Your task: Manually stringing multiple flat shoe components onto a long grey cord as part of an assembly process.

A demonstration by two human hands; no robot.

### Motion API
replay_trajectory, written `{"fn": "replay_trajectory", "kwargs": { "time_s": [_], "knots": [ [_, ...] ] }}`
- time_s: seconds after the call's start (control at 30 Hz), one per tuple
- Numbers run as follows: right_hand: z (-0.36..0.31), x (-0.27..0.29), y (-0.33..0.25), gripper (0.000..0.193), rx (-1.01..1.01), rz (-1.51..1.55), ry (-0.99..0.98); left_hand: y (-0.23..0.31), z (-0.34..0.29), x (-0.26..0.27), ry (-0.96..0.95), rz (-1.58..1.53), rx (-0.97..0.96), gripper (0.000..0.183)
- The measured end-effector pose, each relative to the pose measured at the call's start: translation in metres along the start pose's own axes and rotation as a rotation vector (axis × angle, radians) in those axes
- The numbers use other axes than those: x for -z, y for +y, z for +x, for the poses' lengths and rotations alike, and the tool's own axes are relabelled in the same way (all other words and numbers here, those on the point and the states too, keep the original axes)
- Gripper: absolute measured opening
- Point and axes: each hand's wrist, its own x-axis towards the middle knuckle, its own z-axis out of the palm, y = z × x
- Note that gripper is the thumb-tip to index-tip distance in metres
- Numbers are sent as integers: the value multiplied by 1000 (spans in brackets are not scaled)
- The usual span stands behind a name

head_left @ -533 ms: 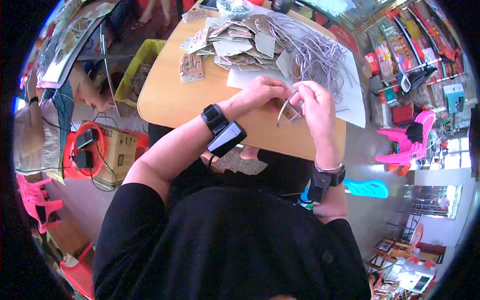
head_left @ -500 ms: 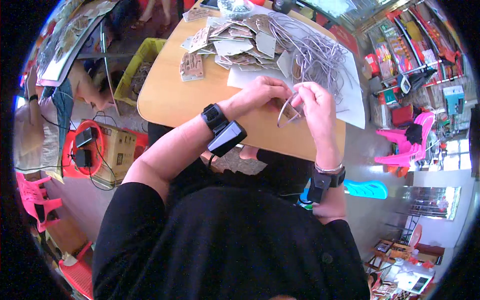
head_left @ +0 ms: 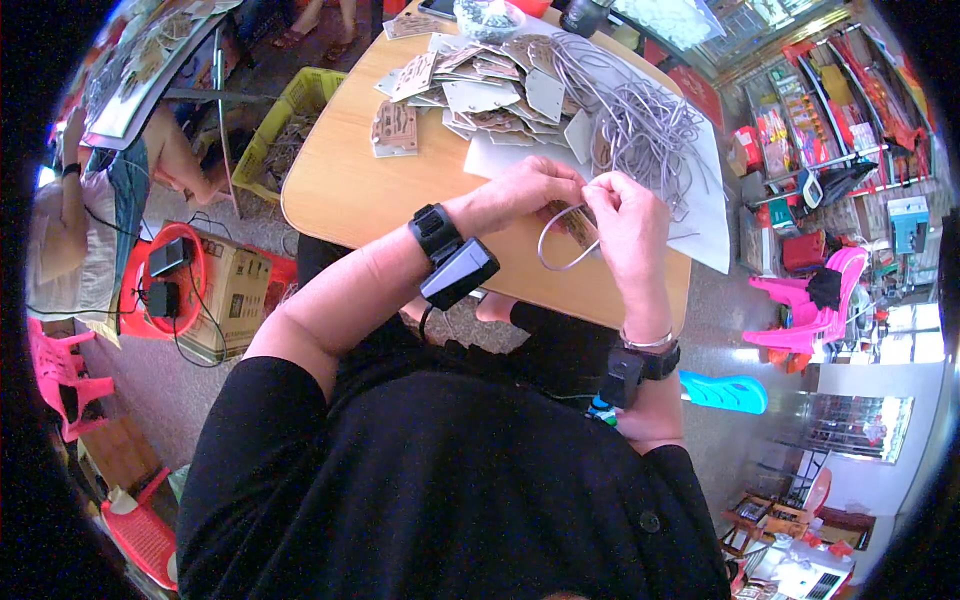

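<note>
Above the table's near edge, my left hand (head_left: pixel 528 193) and my right hand (head_left: pixel 627 215) meet with their fingertips nearly touching. A thin grey cord (head_left: pixel 543 255) hangs in a round loop below them, and my right hand pinches it. My left fingers are closed round a small flat brown board (head_left: pixel 578 230), which they partly hide. Farther back lies a heap of flat grey and brown boards (head_left: pixel 475 96), with a single printed board (head_left: pixel 395 130) to its left. A tangle of loose grey cords (head_left: pixel 650 125) spreads to the right of the heap.
White paper (head_left: pixel 710 215) lies under the cords on the wooden table (head_left: pixel 335 190). A clear bowl (head_left: pixel 488 18) and a dark cup (head_left: pixel 584 16) stand at the far edge. A yellow basket (head_left: pixel 262 135) sits left of the table; another person (head_left: pixel 75 235) is farther left.
The cord loop has opened wider and hangs farther left. My right hand has come a little closer to my left. The view has shifted slightly.
</note>
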Motion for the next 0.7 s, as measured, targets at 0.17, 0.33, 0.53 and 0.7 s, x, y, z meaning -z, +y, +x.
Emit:
{"fn": "replay_trajectory", "kwargs": {
  "time_s": [0.17, 0.33, 0.53, 0.7],
  "knots": [
    [7, 4, -9, 19, 127, 485, 107, 0, 1, -5, -5, 63, 13, 18],
    [13, 35, -37, 14, 168, 1180, -83, 5, -4, -9, -14, 296, 18, 18],
    [34, 42, -19, 17, 244, 1262, 148, 5, -2, -5, -47, 151, 1, 20],
    [-5, 30, 29, 17, -196, 680, 200, 2, -1, 4, 41, -1, 4, 22]
  ]
}}
